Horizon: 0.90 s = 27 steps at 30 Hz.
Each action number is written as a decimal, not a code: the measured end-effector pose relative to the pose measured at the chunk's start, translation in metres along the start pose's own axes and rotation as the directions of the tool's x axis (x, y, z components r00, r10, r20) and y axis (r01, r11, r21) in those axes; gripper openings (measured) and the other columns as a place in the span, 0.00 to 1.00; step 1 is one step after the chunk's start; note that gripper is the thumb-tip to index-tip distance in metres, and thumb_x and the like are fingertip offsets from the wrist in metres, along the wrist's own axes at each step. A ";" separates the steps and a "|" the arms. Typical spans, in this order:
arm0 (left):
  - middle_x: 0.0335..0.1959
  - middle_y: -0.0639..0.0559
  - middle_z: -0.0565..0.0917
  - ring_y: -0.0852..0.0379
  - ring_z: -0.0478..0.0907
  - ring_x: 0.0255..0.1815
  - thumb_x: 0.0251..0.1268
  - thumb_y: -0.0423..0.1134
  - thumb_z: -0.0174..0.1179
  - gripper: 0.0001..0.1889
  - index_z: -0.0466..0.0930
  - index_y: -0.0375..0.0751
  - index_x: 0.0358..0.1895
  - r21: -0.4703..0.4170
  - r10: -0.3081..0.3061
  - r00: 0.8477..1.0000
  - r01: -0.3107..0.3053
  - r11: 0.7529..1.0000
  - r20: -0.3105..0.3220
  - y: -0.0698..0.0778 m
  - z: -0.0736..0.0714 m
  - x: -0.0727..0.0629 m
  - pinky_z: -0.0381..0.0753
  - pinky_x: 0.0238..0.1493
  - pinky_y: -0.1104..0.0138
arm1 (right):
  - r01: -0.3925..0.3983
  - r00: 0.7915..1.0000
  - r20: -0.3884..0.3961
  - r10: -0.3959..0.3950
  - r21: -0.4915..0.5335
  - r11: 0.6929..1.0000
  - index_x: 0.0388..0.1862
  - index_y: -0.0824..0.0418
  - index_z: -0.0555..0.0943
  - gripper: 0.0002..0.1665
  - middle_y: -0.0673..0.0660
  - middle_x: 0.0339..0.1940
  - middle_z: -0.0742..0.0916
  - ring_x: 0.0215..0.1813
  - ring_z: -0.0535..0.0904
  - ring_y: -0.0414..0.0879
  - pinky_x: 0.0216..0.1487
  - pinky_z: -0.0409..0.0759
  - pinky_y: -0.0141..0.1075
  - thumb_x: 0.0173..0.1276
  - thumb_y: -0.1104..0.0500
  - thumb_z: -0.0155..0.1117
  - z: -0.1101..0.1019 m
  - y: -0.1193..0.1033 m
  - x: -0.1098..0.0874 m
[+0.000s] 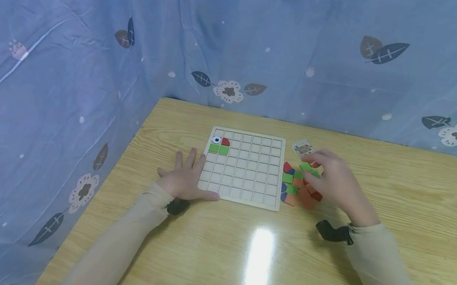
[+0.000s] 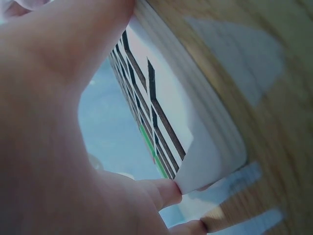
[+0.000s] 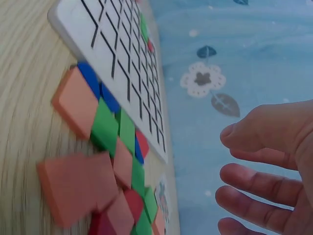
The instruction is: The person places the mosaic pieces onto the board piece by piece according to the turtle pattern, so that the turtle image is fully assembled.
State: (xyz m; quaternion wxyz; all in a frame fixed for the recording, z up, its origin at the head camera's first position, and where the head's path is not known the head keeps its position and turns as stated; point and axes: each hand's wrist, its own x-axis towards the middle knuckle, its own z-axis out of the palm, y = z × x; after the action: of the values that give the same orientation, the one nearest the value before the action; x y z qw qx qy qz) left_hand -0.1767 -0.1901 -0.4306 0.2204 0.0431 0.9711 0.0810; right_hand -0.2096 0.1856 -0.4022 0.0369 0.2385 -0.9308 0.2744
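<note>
A blue cloth (image 1: 60, 82) printed with leaves and flowers runs along the left and far sides, cut off by the frame. The left sleeve (image 1: 118, 245) is cropped below. The left hand (image 1: 179, 180) lies with grip released, fingers spread, at the near left corner of a grid board (image 1: 245, 203), hiding part of its edge; in the left wrist view the palm covers much of the grid. The board, pale and wood-like with rounded corners, rests on the wood-grained bench (image 1: 207, 261). Its 2 leftmost columns contain 4 pieces: a white eye piece (image 1: 216, 140) beside a red rounded piece (image 1: 226, 141), and 2 green squares (image 1: 213, 148) in the row nearer the person. Just right of the board lies a heap of loose pieces (image 1: 288, 178), flat blocks in red, blue, green and orange, partly covered by the right hand (image 1: 336, 182). That grip is released, fingers loosely bent, with nothing between them in the right wrist view. Beyond the heap, a printed card (image 1: 302, 148) is too small to decipher. The right sleeve (image 1: 388, 277) is also cropped.
</note>
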 end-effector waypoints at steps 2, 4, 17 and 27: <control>0.88 0.40 0.33 0.26 0.29 0.85 0.52 0.83 0.60 0.69 0.37 0.47 0.87 -0.001 0.001 1.000 -0.001 1.000 0.000 0.000 0.000 0.000 0.51 0.59 0.13 | -0.014 1.000 -0.008 0.014 -0.005 1.000 0.56 0.65 0.86 0.17 0.63 0.51 0.87 0.49 0.83 0.58 0.40 0.81 0.46 0.69 0.64 0.69 -0.004 0.002 -0.003; 0.88 0.40 0.33 0.26 0.28 0.85 0.52 0.82 0.60 0.69 0.36 0.47 0.87 -0.002 0.001 1.000 -0.001 1.000 0.000 0.000 0.000 0.000 0.51 0.59 0.13 | -0.036 0.999 -0.012 0.036 0.005 0.999 0.56 0.65 0.86 0.17 0.63 0.52 0.87 0.49 0.82 0.57 0.36 0.79 0.44 0.70 0.64 0.67 -0.007 0.005 -0.004; 0.88 0.40 0.33 0.26 0.28 0.85 0.53 0.82 0.60 0.68 0.37 0.47 0.87 0.006 0.002 1.000 -0.002 1.000 0.005 0.002 -0.002 -0.004 0.52 0.59 0.14 | -0.086 0.990 0.110 0.085 0.002 0.996 0.60 0.67 0.85 0.20 0.65 0.55 0.86 0.52 0.84 0.61 0.49 0.85 0.56 0.70 0.69 0.63 -0.003 0.024 -0.003; 0.88 0.40 0.33 0.26 0.28 0.85 0.53 0.82 0.59 0.68 0.36 0.47 0.87 0.019 0.002 1.000 -0.002 1.000 0.017 0.003 -0.004 -0.004 0.53 0.59 0.14 | -0.033 0.980 0.194 0.044 -0.062 0.998 0.48 0.63 0.89 0.16 0.64 0.50 0.87 0.50 0.82 0.58 0.51 0.82 0.54 0.62 0.71 0.67 0.003 0.035 -0.002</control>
State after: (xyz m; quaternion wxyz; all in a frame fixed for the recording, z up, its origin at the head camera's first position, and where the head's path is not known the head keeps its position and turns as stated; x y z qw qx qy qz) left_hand -0.1746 -0.1885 -0.4249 0.2284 0.0469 0.9698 0.0715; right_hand -0.2244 0.2106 -0.4226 -0.0527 0.2450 -0.9420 0.2231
